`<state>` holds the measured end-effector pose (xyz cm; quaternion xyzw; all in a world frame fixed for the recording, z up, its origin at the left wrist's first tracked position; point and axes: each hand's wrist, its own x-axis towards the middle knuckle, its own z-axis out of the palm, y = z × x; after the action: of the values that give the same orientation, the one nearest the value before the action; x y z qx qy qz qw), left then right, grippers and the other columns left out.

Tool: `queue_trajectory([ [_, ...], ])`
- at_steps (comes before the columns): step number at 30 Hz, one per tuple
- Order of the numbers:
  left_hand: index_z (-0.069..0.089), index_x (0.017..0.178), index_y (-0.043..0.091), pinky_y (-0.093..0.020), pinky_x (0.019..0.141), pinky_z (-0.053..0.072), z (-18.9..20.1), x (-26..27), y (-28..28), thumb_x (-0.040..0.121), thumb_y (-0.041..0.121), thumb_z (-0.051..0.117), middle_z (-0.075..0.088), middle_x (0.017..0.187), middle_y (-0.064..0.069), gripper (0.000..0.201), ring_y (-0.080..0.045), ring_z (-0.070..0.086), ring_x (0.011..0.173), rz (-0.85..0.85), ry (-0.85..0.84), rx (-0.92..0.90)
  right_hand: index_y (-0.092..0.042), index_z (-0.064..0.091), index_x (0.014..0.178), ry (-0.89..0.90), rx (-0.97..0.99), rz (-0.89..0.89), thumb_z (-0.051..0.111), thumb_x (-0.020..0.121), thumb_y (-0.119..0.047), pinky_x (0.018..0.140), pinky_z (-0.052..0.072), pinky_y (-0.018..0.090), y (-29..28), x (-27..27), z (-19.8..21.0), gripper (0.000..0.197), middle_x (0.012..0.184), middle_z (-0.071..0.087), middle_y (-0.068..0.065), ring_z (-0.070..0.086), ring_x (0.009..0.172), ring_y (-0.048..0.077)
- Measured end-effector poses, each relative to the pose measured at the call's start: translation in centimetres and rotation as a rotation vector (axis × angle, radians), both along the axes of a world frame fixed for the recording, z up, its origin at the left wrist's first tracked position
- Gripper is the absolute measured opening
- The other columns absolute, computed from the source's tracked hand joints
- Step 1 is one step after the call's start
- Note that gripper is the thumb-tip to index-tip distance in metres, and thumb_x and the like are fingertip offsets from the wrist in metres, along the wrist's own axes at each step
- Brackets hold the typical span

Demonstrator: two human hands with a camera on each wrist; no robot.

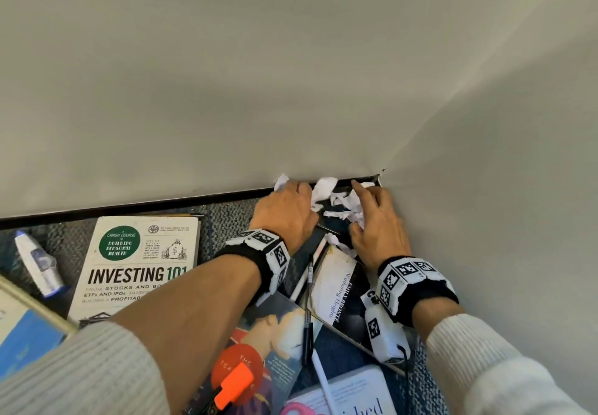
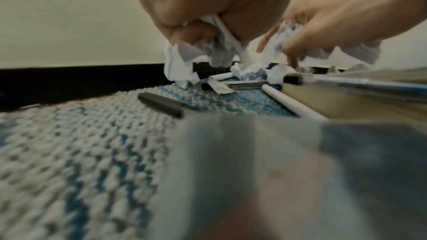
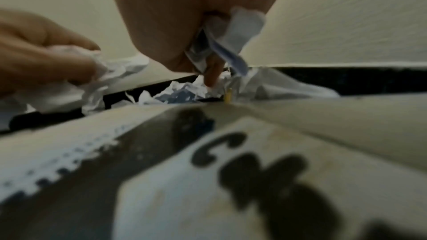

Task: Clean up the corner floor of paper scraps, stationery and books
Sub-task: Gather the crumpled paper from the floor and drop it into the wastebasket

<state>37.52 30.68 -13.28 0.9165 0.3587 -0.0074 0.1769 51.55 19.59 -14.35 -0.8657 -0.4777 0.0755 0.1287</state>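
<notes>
Fingers of the left hand (image 1: pixel 286 212) are curled around a wad of crumpled white paper scraps (image 2: pixel 203 50), which bulges out beneath the palm. The right hand (image 1: pixel 377 223) also clutches torn white paper in its curled fingers, while one fingertip reaches down into the loose white scraps (image 1: pixel 339 201) lying on the carpet in the very corner, against the black baseboard (image 1: pixel 129 207).

Both hands are already full, so grabbing more could likely squeeze small pieces out and scatter them back onto the blue-and-grey looped carpet (image 2: pixel 80 152), or push bits under the books.

Around the hands: a dark paperback with a white spine reading Wuthering Heights (image 1: pixel 336 288) lies just under the right wrist, partly overlapping the scrap pile. A black pen (image 1: pixel 307 317) and a white pen (image 1: pixel 305 272) lie beside it, close enough to be caught up with the paper. Further left sit a cream hardcover titled Investing 101 (image 1: pixel 136 269), a white-and-blue correction tape dispenser (image 1: pixel 38 262), and an orange highlighter (image 1: pixel 233 385) resting on an illustrated book cover (image 1: pixel 275 333).
</notes>
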Motion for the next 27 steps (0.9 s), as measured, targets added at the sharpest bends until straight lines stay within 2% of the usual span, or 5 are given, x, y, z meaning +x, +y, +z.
queue_trajectory([
  [4,0.029,0.133,0.016,-0.038,0.062,0.043,-0.7,-1.0,1.0,0.095,0.022,0.05,0.047,0.127,-0.012,0.043,-0.031,0.064,0.09,-0.001,0.086,0.057,-0.018,0.036,0.144,-0.044,-0.162,0.04,0.059,0.09,-0.025,0.099,0.044,0.04,0.7,-0.1,-1.3,0.059,0.146,0.035,0.008,0.049,0.123,0.034],
  [8,0.021,0.142,0.008,-0.035,0.06,0.041,-1.7,-1.4,0.7,0.098,0.018,0.046,0.046,0.128,-0.018,0.051,-0.03,0.064,0.095,0.023,0.201,0.159,-0.012,0.044,0.134,-0.067,-0.207,-0.04,0.058,0.092,-0.026,0.088,0.046,0.04,1.0,-0.3,-1.1,0.046,0.127,0.05,0.017,0.055,0.11,0.038],
  [12,0.04,0.129,0.002,-0.035,0.072,0.052,-2.3,-1.5,0.8,0.102,0.024,0.039,0.046,0.122,-0.015,0.034,-0.029,0.061,0.103,0.121,0.268,0.15,-0.007,0.057,0.115,-0.136,-0.207,-0.017,0.054,0.093,-0.025,0.075,0.046,0.037,0.8,-0.4,-0.8,0.028,0.115,0.058,0.018,0.059,0.1,0.037],
  [22,0.039,0.126,0.003,-0.033,0.074,0.054,-3.0,-1.6,0.3,0.089,0.067,0.045,0.032,0.129,-0.018,0.074,-0.026,0.056,0.099,0.067,0.252,0.156,-0.013,0.058,0.067,-0.077,0.37,-0.229,0.058,0.09,-0.035,0.061,0.041,0.031,-3.2,1.4,4.5,0.032,0.073,0.053,0.005,0.047,0.063,0.019],
  [27,0.022,0.144,0.015,-0.035,0.071,0.057,-3.3,-1.6,0.3,0.093,0.06,0.044,0.031,0.13,-0.016,0.072,-0.027,0.059,0.1,0.014,0.135,0.137,-0.012,0.061,0.072,0.035,0.157,-0.309,0.059,0.084,-0.024,0.059,0.052,0.035,-5.2,1.1,5.2,0.017,0.06,0.06,0.003,0.056,0.057,0.024],
])
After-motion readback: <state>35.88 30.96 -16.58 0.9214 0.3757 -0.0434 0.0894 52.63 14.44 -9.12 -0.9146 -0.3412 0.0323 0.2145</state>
